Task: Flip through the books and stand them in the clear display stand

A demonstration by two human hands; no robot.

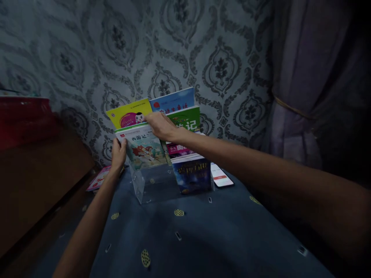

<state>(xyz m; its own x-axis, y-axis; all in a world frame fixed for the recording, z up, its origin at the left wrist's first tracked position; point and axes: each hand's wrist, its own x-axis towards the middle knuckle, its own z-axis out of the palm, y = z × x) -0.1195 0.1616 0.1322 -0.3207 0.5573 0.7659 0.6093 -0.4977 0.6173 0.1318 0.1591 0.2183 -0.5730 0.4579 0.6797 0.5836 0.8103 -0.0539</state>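
A clear plastic book stand (pixel 138 183) holds several children's books in stepped rows. My left hand (pixel 118 153) grips the left edge of a light-covered picture book (pixel 142 150), thumb on its front. At that book's top right corner, my right hand (pixel 161 126) is closed over the edge, fingertips partly hidden. Behind it stand a yellow book (pixel 123 114) and a blue book (pixel 182 97). A green book (pixel 189 116) shows just past my right wrist. A dark blue book (pixel 193 177) occupies the front right row, with a magenta-covered book (pixel 176 151) behind it.
A phone with a lit screen (pixel 221 176) lies right of the stand on the dark blue patterned cloth (pixel 220 227). More books (pixel 100 177) lie at the left, beside a brown box (pixel 37 173) with a red item (pixel 24 119) on top. Patterned wallpaper and a tied curtain (pixel 298 96) rise behind.
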